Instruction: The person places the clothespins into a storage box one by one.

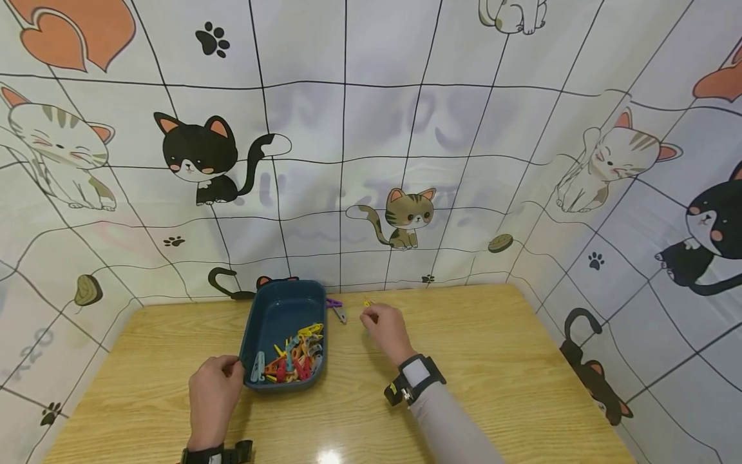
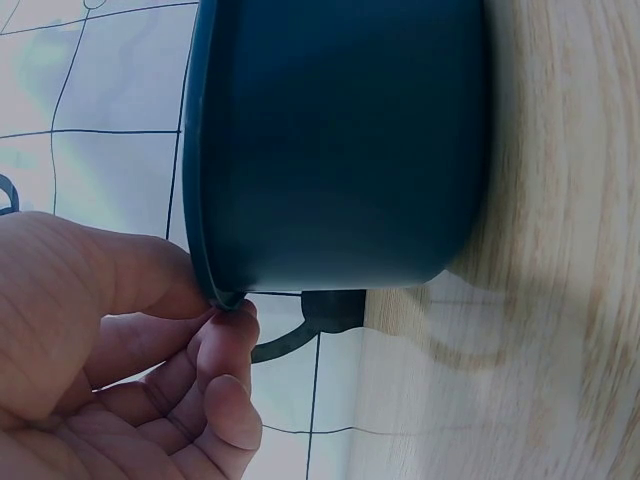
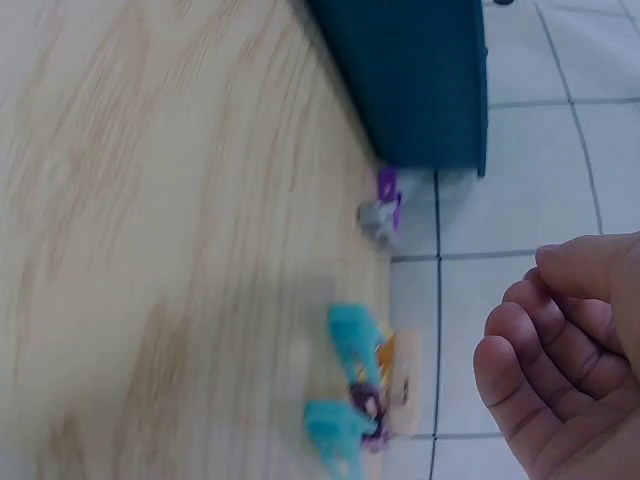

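Note:
My left hand [image 1: 216, 396] pinches the near left edge of a dark blue plastic bin [image 1: 281, 298]; in the left wrist view, thumb and fingers meet at its rim [image 2: 203, 240]. Clothespins [image 1: 298, 361] of several colours lie heaped in the bin's near end. To the right of the bin, my right hand [image 1: 387, 332] hovers with loosely bent fingers, nothing visible in them. Close by it are teal clothespins [image 3: 352, 335], an orange one and a pale one, blurred in the right wrist view. In the head view the hand mostly hides this group; a yellow tip [image 1: 367, 301] shows past the fingers.
A purple clothespin [image 1: 333, 303] and a grey clothespin [image 1: 340, 314] lie by the bin's right side. The wooden table [image 1: 475, 361] meets a cat-printed cloth [image 1: 371, 142] at its back edge, with more cloth on both sides.

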`<state>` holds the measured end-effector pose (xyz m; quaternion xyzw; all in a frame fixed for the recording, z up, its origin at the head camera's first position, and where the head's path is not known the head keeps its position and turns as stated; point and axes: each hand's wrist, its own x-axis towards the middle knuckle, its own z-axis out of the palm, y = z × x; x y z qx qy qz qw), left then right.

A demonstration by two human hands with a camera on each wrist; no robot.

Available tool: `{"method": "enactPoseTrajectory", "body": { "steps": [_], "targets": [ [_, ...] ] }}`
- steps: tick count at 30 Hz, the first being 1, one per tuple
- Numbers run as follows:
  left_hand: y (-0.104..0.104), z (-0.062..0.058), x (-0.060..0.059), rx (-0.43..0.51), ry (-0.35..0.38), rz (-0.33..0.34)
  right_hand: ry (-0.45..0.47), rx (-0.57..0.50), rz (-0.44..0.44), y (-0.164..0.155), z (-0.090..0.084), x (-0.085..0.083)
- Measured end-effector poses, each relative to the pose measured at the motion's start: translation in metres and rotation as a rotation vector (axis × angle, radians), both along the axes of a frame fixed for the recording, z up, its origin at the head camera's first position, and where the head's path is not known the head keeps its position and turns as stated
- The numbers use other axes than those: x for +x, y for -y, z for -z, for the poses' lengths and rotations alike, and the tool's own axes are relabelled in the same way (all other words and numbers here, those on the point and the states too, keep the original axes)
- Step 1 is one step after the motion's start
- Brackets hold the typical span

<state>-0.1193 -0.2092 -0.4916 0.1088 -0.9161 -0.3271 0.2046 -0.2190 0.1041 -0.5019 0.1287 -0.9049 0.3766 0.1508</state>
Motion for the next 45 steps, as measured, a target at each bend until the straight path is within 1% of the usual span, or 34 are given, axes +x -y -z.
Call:
{"method": "enactPoseTrajectory", "body": {
  "steps": [4, 9, 12, 16, 24, 29, 36, 38, 45],
  "targets": [
    [0.001, 0.001, 0.0, 0.0, 0.002, -0.002, 0.038, -0.006, 0.032, -0.009, 0.005, -0.004],
    [0.0, 0.001, 0.001, 0.0, 0.001, -0.005, 0.037, 0.017, 0.061, -0.018, 0.009, -0.008],
    [0.0, 0.0, 0.001, 0.003, 0.001, -0.003, 0.052, 0.019, 0.086, -0.022, 0.011, -0.01],
    [0.0, 0.0, 0.001, 0.006, -0.002, -0.003, 0.101, -0.001, 0.12, -0.027, 0.014, -0.012],
    [0.0, 0.001, 0.001, 0.01, -0.022, -0.009, 0.127, -0.002, 0.163, -0.038, 0.02, -0.014],
    [0.0, 0.001, 0.001, 0.007, -0.018, -0.005, 0.106, 0.039, 0.169, -0.045, 0.025, -0.015],
    [0.0, 0.001, 0.001, 0.002, -0.015, -0.002, 0.135, 0.105, 0.193, -0.049, 0.028, -0.017],
    [0.0, 0.001, 0.001, 0.003, -0.014, -0.003, 0.13, 0.129, 0.186, -0.05, 0.029, -0.016],
    [0.0, 0.001, 0.0, -0.006, -0.029, 0.002, 0.163, 0.226, 0.155, -0.052, 0.028, -0.014]
  ]
}}
